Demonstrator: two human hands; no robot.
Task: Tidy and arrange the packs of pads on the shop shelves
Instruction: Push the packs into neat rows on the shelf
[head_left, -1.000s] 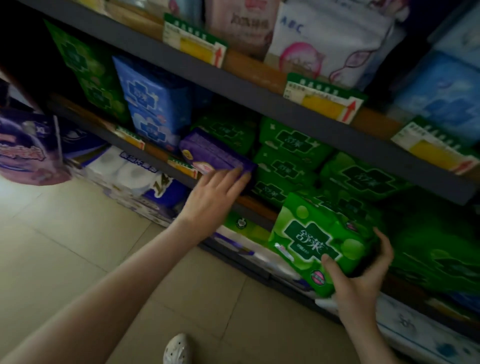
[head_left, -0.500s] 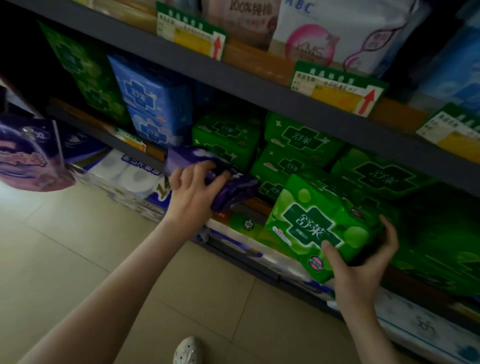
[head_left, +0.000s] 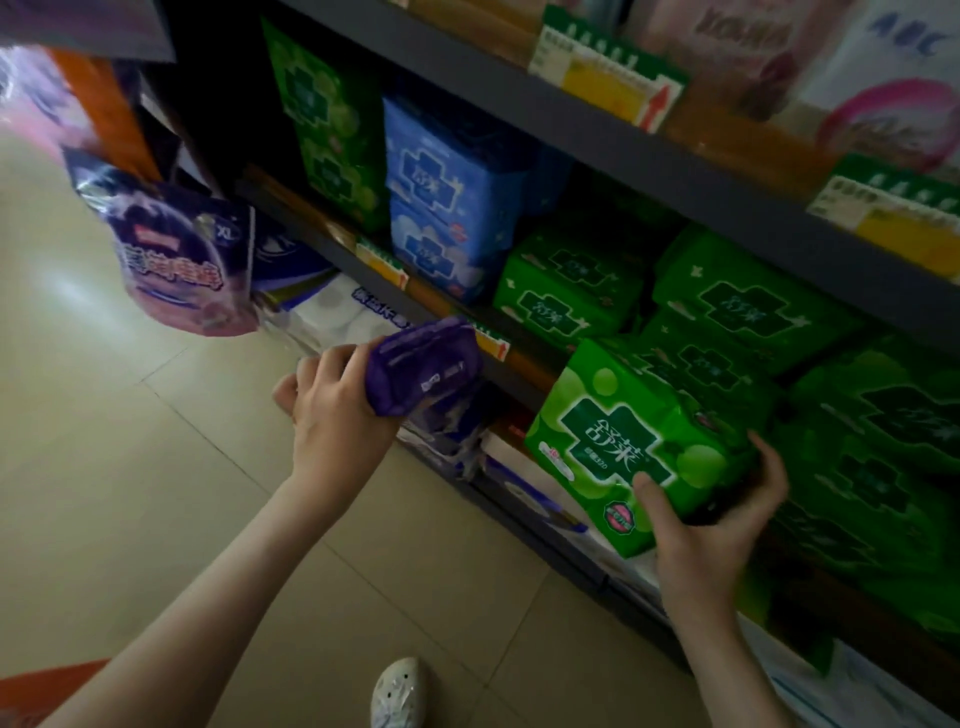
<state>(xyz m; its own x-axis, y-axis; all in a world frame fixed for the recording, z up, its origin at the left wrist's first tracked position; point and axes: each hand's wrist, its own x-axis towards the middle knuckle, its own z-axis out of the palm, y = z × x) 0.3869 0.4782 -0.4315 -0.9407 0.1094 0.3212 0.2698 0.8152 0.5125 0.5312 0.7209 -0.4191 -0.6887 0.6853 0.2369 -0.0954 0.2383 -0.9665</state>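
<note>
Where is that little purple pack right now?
Head view, left of centre: the small purple plastic pack is held in the left hand, in front of the shelf edge, below the blue plastic packs.

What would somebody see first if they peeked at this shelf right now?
Probably the bright green pack, held by the right hand at the front of the middle shelf. Next, the purple pack that the left hand grips out in front of the shelf edge, with blue packs stacked further left on that shelf.
</note>
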